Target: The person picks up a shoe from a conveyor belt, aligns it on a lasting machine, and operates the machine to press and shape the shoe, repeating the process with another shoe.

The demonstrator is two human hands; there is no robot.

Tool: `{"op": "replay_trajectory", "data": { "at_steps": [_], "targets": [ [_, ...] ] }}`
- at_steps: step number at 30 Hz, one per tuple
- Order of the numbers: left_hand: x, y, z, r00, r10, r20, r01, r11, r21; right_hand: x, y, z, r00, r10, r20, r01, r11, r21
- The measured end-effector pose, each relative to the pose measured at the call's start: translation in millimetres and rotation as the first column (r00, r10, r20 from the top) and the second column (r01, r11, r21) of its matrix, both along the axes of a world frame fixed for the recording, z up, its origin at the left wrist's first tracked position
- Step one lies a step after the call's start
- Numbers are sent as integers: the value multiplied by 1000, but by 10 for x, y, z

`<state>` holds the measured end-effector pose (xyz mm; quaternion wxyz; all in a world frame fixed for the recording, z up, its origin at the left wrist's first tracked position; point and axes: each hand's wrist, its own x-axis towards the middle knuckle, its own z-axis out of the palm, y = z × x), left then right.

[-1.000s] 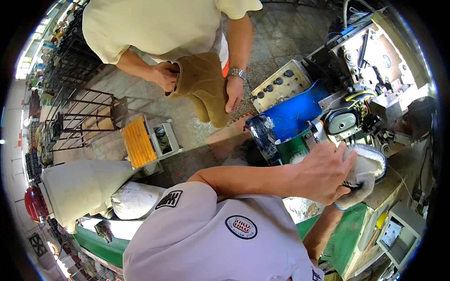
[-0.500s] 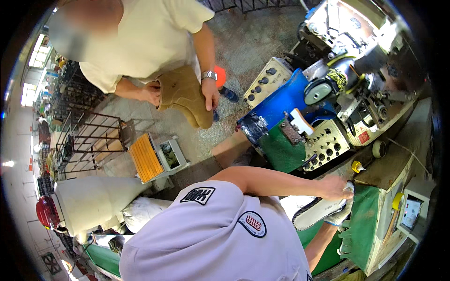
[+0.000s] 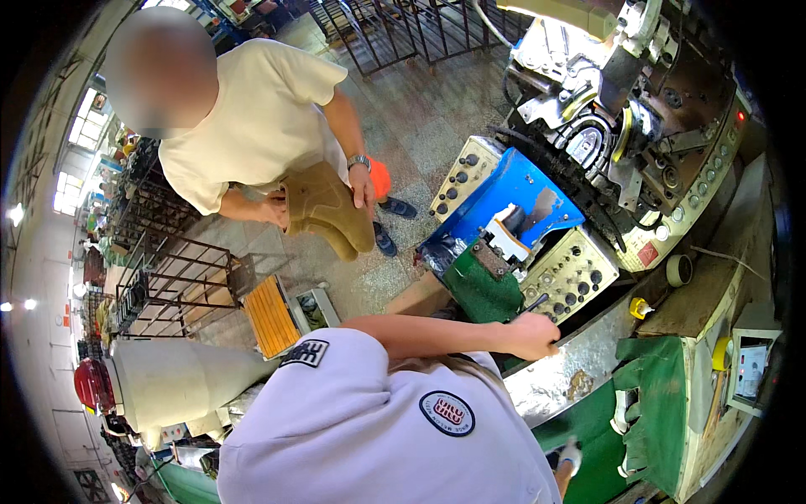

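Note:
My left hand [image 3: 535,336] is bare and closed, over the metal worktop [image 3: 561,376] beside a dark lever [image 3: 531,307]; anything inside its fingers is hidden. Lower down, my right hand [image 3: 572,454] wears a whitish glove and grips a dark shoe with a pale edge [image 3: 552,459], mostly covered by my shirt. Beneath that hand lies green cloth [image 3: 592,424]. Across from me, a person holds a pair of brown boots [image 3: 326,207] in both hands.
A large shoe-making machine [image 3: 596,143] with a blue cover [image 3: 525,193] and knobbed panels [image 3: 573,277] stands ahead. To the right are a green-covered box [image 3: 663,403], a tape roll [image 3: 679,270] and a small yellow bottle [image 3: 641,307]. Metal racks [image 3: 180,273] stand at left.
My left hand has let go of the shoe and drawn back left toward the lever. My right hand has lowered with the shoe. The view has shifted slightly; the other person still holds the boots.

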<state>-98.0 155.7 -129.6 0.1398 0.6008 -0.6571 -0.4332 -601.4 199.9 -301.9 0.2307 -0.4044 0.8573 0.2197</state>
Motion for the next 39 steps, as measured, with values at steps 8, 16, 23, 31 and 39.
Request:
{"op": "replay_trajectory", "data": {
  "at_steps": [8,16,23,31,39],
  "targets": [
    [843,-4,194,941,308,-138,-305,604,-736,-182,-283,-338,773,612,169,-634,729,260],
    [1655,-392,-71,890,335,309,15,656,-755,2512,-2475,4332,718,680,144,-27,234,-972],
    [1269,-277,-278,931,298,210,-34,643,-765,2756,-4295,6235,888,388,-248,-340,189,-921],
    [1425,-162,-276,936,307,174,-51,605,-795,3501,-4511,6427,916,304,-262,-341,242,-908],
    [1631,-192,-188,931,348,114,-97,535,-839,3735,-4846,6536,718,394,-574,-678,208,-705]
  ]
}}
